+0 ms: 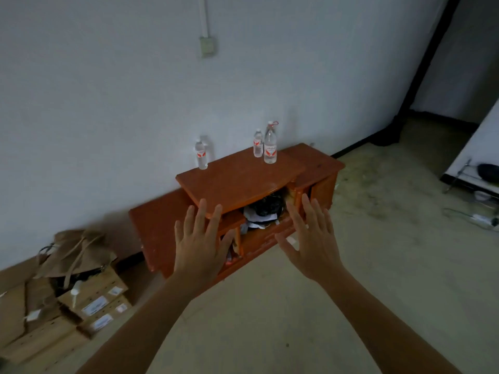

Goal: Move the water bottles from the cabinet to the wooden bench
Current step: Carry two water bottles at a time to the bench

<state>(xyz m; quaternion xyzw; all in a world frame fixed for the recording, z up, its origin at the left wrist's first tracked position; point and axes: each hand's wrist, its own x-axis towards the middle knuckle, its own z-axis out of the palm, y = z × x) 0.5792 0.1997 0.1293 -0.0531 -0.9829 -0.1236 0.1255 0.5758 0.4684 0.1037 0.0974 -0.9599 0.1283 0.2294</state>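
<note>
A low orange-brown wooden cabinet (237, 182) stands against the white wall. Three clear water bottles with red-and-white labels stand upright on its raised top: a small bottle (201, 155) at the back left, a second small bottle (258, 144) and a taller bottle (270, 143) side by side at the back right. My left hand (201, 244) and my right hand (310, 238) are stretched out in front of the cabinet with fingers spread, holding nothing. Both are well short of the bottles.
The cabinet's open middle shelf holds a black bag and papers (266, 210). Cardboard boxes and brown paper bags (81, 287) are piled on the floor at the left. A doorway (459, 76) opens at the right, with cables and a metal stand (478, 211) on the concrete floor.
</note>
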